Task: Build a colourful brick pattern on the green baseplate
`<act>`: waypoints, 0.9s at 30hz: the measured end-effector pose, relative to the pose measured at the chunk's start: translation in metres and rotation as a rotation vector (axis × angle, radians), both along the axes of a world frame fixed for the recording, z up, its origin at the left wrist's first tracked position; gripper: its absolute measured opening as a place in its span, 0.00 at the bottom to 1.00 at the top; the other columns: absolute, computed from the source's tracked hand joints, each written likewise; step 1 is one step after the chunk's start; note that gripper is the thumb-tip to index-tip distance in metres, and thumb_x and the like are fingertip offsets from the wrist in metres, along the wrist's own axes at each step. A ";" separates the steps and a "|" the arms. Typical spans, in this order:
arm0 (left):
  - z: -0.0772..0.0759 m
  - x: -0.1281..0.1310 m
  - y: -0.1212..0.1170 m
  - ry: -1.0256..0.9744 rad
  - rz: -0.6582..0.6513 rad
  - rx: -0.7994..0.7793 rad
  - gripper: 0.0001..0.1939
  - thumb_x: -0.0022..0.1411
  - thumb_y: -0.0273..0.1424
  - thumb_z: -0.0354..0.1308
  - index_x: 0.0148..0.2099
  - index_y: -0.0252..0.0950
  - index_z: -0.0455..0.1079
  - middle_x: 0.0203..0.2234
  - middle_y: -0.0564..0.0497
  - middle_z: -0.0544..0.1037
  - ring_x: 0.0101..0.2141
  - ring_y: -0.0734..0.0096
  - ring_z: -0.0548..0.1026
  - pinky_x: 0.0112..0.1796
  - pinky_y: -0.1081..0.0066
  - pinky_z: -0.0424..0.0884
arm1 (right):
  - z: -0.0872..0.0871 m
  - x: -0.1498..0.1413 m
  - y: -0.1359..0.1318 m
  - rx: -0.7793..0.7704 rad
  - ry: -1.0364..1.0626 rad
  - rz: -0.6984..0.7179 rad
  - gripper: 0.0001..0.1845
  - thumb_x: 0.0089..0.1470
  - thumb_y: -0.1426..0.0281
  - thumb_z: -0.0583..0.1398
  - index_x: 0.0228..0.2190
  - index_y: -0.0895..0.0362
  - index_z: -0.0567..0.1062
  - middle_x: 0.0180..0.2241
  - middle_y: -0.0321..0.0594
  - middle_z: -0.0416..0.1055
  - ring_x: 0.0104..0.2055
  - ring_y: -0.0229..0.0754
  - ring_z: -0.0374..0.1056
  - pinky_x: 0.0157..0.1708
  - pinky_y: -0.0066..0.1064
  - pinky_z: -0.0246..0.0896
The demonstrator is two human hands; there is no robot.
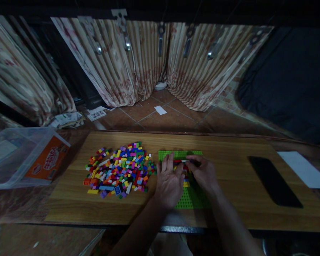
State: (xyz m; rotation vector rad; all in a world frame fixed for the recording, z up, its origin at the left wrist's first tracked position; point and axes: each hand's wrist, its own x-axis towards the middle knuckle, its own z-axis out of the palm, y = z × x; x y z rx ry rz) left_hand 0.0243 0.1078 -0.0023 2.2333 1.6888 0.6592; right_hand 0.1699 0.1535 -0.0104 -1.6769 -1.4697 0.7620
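Illegible lettering (51, 158) on orange label (47, 160)

The person's left hand (170, 186) and right hand (204, 174) are both bare. The left forearm (142, 225) and the right forearm (230, 222) are also uncovered, as far as they are seen, and each one narrows toward the wrist. Low between them shows a pale patch (170, 246), possibly clothing, too dim to tell.
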 end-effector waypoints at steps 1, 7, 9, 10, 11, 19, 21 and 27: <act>0.000 0.000 0.000 0.001 0.001 -0.002 0.16 0.64 0.31 0.50 0.54 0.41 0.66 0.63 0.43 0.54 0.61 0.48 0.52 0.56 0.40 0.55 | -0.001 0.000 0.000 0.003 0.004 -0.001 0.13 0.45 0.65 0.60 0.33 0.56 0.79 0.37 0.43 0.76 0.39 0.46 0.71 0.43 0.40 0.64; 0.000 0.001 -0.001 0.011 0.001 -0.009 0.17 0.64 0.30 0.50 0.55 0.40 0.65 0.63 0.42 0.53 0.62 0.47 0.51 0.56 0.38 0.55 | -0.005 0.002 0.002 -0.012 0.041 -0.002 0.14 0.44 0.64 0.60 0.33 0.56 0.79 0.37 0.42 0.76 0.39 0.46 0.71 0.43 0.40 0.64; 0.000 0.001 -0.001 0.016 0.002 -0.007 0.17 0.64 0.30 0.50 0.55 0.40 0.65 0.64 0.42 0.53 0.62 0.47 0.51 0.56 0.38 0.55 | -0.005 0.002 0.002 -0.019 0.043 -0.007 0.14 0.44 0.64 0.60 0.33 0.56 0.79 0.37 0.42 0.77 0.38 0.46 0.71 0.43 0.40 0.64; 0.000 0.001 0.000 0.019 0.001 -0.007 0.17 0.64 0.30 0.50 0.55 0.40 0.65 0.64 0.42 0.53 0.62 0.47 0.51 0.56 0.38 0.55 | -0.005 0.001 0.002 -0.019 0.043 -0.010 0.13 0.44 0.65 0.60 0.33 0.56 0.79 0.36 0.42 0.77 0.38 0.46 0.72 0.43 0.40 0.64; 0.001 0.001 0.000 0.020 0.000 -0.007 0.17 0.64 0.30 0.50 0.55 0.40 0.65 0.64 0.41 0.53 0.62 0.47 0.51 0.55 0.38 0.55 | -0.004 0.001 0.002 -0.017 0.042 -0.012 0.13 0.44 0.65 0.60 0.33 0.56 0.79 0.36 0.42 0.77 0.38 0.46 0.71 0.43 0.40 0.64; -0.001 0.002 0.000 0.028 -0.003 -0.017 0.17 0.64 0.29 0.49 0.55 0.40 0.65 0.64 0.42 0.53 0.63 0.48 0.51 0.56 0.38 0.55 | -0.004 0.000 0.001 -0.007 0.020 -0.022 0.13 0.44 0.66 0.60 0.32 0.56 0.80 0.34 0.42 0.77 0.36 0.46 0.72 0.41 0.40 0.66; -0.003 0.002 0.001 0.029 -0.004 -0.016 0.17 0.64 0.29 0.49 0.55 0.41 0.65 0.64 0.42 0.53 0.63 0.48 0.50 0.56 0.38 0.55 | -0.003 -0.001 0.001 0.002 -0.002 -0.021 0.12 0.44 0.66 0.59 0.31 0.55 0.80 0.34 0.42 0.77 0.36 0.46 0.72 0.40 0.40 0.66; -0.005 0.002 0.002 0.041 -0.020 -0.030 0.18 0.64 0.30 0.49 0.56 0.40 0.65 0.64 0.42 0.53 0.63 0.47 0.51 0.56 0.37 0.55 | -0.001 -0.003 0.001 -0.014 0.018 0.006 0.11 0.45 0.67 0.58 0.29 0.55 0.80 0.34 0.42 0.78 0.38 0.46 0.73 0.43 0.40 0.66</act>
